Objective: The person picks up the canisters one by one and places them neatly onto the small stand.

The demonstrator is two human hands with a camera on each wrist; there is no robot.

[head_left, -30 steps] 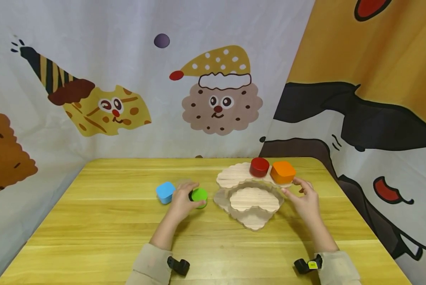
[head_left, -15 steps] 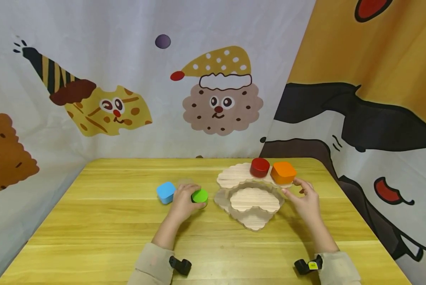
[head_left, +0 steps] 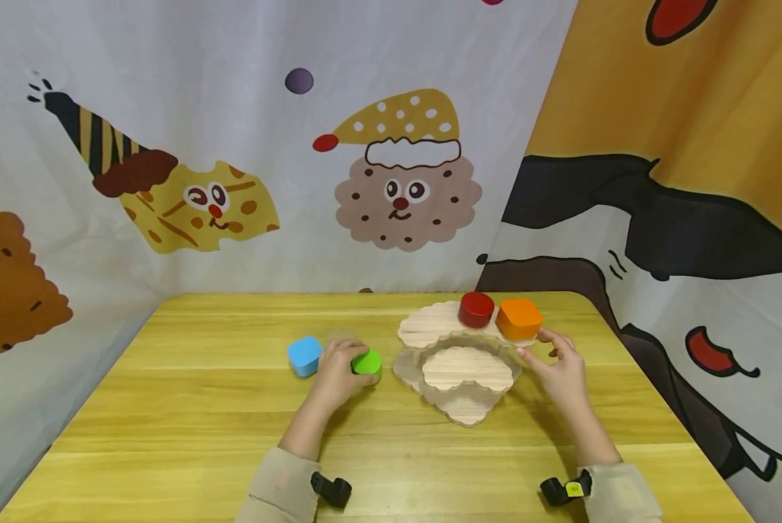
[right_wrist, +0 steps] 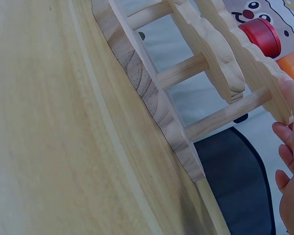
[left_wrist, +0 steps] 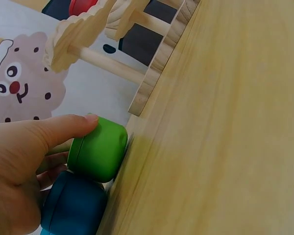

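Observation:
My left hand [head_left: 337,372] holds a green round block [head_left: 367,365] at the table, thumb on one side and fingers on the other. In the left wrist view, a dark blue round block [left_wrist: 74,204] sits right beside the green one; my hand hides it in the head view. A light blue rounded-square block [head_left: 305,356] lies just left of that hand. My right hand [head_left: 563,369] grips the right end of the top tier of a tiered wooden stand [head_left: 467,367], thumb above and fingers below. On that tier sit a red round block [head_left: 476,310] and an orange rounded-square block [head_left: 520,318].
The wooden table [head_left: 168,436] has its far edge close behind the stand. A cartoon-printed curtain [head_left: 234,73] hangs behind and beside it. Round pegs [right_wrist: 228,115] join the stand's scalloped tiers to its base. A black camera [head_left: 331,490] is strapped at the left wrist.
My left hand's fingers and thumb have closed in on the green block, which stays about where it was. The right hand and the stand have not moved.

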